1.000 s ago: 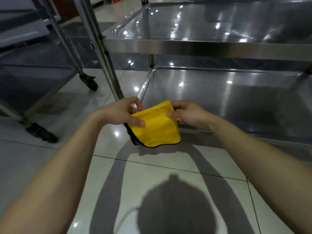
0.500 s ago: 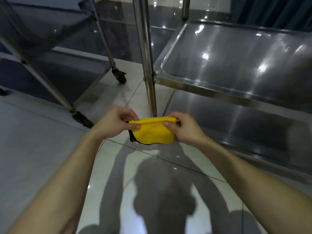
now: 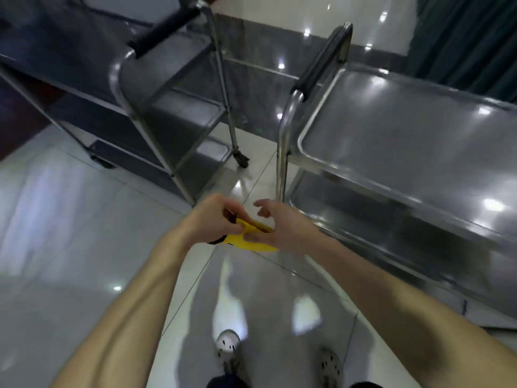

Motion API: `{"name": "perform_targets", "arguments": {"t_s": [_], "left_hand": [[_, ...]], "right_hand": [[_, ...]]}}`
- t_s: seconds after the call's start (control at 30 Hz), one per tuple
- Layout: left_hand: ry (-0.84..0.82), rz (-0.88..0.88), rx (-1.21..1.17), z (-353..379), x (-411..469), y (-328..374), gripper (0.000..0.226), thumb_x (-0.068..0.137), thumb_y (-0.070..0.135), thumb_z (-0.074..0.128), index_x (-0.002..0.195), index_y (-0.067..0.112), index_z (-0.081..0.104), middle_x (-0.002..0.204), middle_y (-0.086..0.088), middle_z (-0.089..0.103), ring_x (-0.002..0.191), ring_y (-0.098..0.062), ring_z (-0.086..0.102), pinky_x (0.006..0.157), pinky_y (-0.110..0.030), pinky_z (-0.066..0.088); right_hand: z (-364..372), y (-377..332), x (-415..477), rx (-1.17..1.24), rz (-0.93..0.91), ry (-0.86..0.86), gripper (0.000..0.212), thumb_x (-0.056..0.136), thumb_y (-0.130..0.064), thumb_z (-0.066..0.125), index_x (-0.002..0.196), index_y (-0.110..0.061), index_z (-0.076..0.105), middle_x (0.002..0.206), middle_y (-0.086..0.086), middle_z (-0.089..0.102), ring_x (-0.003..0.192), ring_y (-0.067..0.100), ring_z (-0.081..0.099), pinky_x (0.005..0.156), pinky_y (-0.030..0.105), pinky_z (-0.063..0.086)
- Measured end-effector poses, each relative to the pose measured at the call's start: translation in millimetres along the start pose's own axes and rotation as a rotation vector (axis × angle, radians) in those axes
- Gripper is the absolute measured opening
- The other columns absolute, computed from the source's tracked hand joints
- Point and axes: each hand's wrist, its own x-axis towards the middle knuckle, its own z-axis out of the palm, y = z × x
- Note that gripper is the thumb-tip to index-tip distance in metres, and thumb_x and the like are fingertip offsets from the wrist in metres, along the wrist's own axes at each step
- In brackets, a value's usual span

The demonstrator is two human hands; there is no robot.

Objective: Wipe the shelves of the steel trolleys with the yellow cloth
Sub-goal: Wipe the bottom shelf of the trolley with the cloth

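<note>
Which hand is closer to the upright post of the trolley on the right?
Right. The right hand, fingers raised, sits just below the post in view; the left hand is farther left, across the yellow cloth.

Floor (image 3: 70, 233) was big pale glossy tiles w/ thin dark joints (image 3: 179, 306). Bright spots (image 3: 117, 288) of overhead lights were reflected on it, plus a grey shadow patch (image 3: 265, 289) mid-view. Two steel trolleys stood on it side by side, a gap between: left trolley (image 3: 156, 152) and right trolley (image 3: 300, 141), shelves shiny w/ the same light spots. Behind them ran a dark grey band (image 3: 265, 43), w/ a pale glossy surface (image 3: 293, 9) above it; wall or more floor, couldn't tell. Dark teal curtain (image 3: 461, 37) hung top R. Reddish-brown patch (image 3: 19, 107) at far L edge, blurred.
</note>
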Motion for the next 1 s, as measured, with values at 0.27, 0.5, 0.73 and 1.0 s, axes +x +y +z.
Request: {"name": "perform_targets", "arguments": {"t_s": [0.27, 0.5, 0.73, 1.0], "left_hand": [[0.037, -0.099, -0.252, -128.1, -83.3, -11.5, 0.069, 0.064, 0.043, 0.097, 0.121, 0.058, 0.061, 0.117, 0.021, 0.072, 0.109, -0.012, 0.072, 0.092, -0.036, 0.063], [0.161, -0.182, -0.31, -180.4, -92.9, -53.2, 0.028, 0.069, 0.046, 0.084, 0.092, 0.032, 0.075, 0.086, 0.012, 0.077, 0.075, 0.001, 0.071, 0.079, -0.042, 0.06], [0.357, -0.113, -0.551, -291.1, -90.2, -64.5, 0.046, 0.08, 0.057, 0.088, 0.117, 0.032, 0.078, 0.109, 0.005, 0.081, 0.101, -0.019, 0.078, 0.091, -0.044, 0.063], [0.428, -0.101, -0.68, -347.7, -25.2, -66.1, 0.079, 0.092, 0.023, 0.088, 0.144, 0.048, 0.034, 0.131, -0.006, 0.07, 0.114, -0.024, 0.074, 0.097, -0.046, 0.062]], "right_hand": [[-80.8, -176.8, 9.9, -0.151, -0.35, 0.108, 0.013, 0.101, -0.04, 0.067, 0.101, -0.027, 0.067, 0.089, -0.009, 0.064, 0.082, 0.01, 0.058, 0.07, 0.022, 0.039], [-119.0, -264.0, 31.7, -0.176, -0.342, 0.283, 0.017, 0.106, -0.047, 0.058, 0.099, -0.031, 0.06, 0.083, -0.013, 0.06, 0.077, 0.005, 0.055, 0.063, 0.027, 0.037], [-133.8, -281.7, 62.5, 0.102, -0.062, 0.483, 0.037, 0.111, -0.049, 0.047, 0.091, -0.018, 0.049, 0.078, 0.006, 0.058, 0.068, 0.021, 0.056, 0.057, 0.038, 0.036], [-131.8, -280.0, 129.5, 0.542, 0.168, 0.531, 0.035, 0.109, -0.045, 0.054, 0.114, -0.01, 0.06, 0.102, 0.004, 0.061, 0.096, 0.024, 0.059, 0.082, 0.044, 0.047]]}}
